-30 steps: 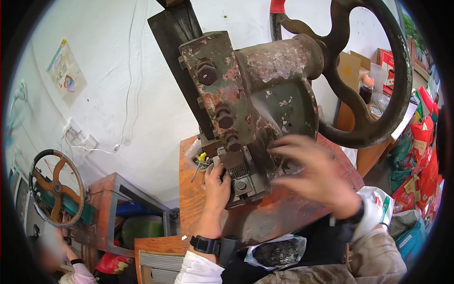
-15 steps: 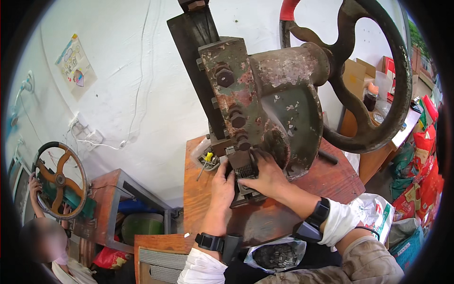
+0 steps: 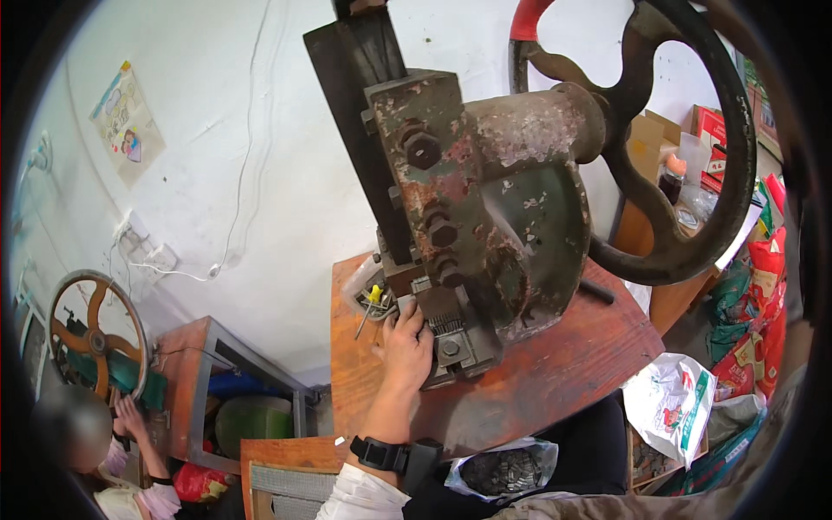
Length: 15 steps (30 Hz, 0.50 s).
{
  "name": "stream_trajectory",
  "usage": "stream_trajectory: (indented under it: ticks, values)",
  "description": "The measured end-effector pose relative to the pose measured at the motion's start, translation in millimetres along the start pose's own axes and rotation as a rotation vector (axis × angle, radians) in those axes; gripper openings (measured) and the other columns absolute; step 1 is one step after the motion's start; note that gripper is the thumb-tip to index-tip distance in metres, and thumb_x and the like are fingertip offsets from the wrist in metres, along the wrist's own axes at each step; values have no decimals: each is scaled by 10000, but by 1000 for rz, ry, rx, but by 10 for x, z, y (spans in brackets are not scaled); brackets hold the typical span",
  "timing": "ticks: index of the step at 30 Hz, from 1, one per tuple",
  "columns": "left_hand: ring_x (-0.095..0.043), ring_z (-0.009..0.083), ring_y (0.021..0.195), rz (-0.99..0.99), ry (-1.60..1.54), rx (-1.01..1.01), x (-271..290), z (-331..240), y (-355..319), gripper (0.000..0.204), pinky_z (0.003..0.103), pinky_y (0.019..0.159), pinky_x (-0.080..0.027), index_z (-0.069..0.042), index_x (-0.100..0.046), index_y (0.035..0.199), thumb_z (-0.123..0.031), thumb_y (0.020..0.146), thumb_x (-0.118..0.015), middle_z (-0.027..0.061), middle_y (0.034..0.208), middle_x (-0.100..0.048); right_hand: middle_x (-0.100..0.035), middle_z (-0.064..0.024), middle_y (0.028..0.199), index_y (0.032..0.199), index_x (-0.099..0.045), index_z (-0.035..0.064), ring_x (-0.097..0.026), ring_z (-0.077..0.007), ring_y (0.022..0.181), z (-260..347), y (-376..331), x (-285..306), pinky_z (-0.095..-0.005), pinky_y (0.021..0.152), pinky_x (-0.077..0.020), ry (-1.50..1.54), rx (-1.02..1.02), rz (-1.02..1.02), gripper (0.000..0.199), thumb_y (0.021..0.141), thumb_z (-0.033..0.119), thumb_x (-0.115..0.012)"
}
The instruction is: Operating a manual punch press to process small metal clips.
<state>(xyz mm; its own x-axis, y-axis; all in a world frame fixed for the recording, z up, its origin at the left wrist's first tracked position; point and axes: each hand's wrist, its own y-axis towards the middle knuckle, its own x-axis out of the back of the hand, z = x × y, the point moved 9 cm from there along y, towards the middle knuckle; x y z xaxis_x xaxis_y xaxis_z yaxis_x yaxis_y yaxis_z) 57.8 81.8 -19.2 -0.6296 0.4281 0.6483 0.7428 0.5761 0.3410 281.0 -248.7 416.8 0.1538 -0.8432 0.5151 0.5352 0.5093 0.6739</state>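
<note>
A worn green-brown hand press point(image 3: 429, 173) with a large spoked wheel point(image 3: 741, 130) stands on the wooden table. Under its ram sits a metal die point(image 3: 451, 348), with a dark row of ridges and a bolt at its front. My left hand point(image 3: 405, 347) is at the left side of the die, its fingers bent and close together. Something small and pale shows at the fingertips, too small to name. My right hand is out of view; only a camouflage sleeve point(image 3: 784, 407) shows along the right rim.
Left of the die, a plastic container point(image 3: 364, 282) holds metal bits and a yellow-handled screwdriver point(image 3: 374, 295). A bag of small dark metal pieces point(image 3: 507, 471) lies below the red-brown table point(image 3: 555, 381). Another person point(image 3: 130, 425) sits at a second wheel point(image 3: 98, 341) on the left.
My right hand has left the die and gone out of view, its arm swinging up to the right. My left hand stays at the die. The other person's wheel has turned and their hand has lowered.
</note>
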Motion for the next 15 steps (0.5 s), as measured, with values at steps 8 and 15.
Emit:
stream_trajectory:
  ticks: [8, 15]
  values:
    - [-321, 365, 1259, -10, -91, 26, 124, -99, -80, 360, 726, 920, -154, -174, -563, 1195, -211, 844, -492, 25, 1387, -409, -633, -141, 965, 1159, -509, -25, -605, -216, 895, -1952, -2182, 361, -289, 827, -457, 61, 55, -513, 446, 813, 243, -596]
    - [-372, 347, 1228, -7, -35, 50, 121, 75, -59, 358, 703, 897, -225, -105, -560, 1181, -211, 846, -489, 46, 1346, -454, -606, -45, 965, 1065, -546, -9, -568, -130, 862, -1424, -2589, -1486, -262, 835, -418, 159, 35, -716, 394, 715, 97, -693]
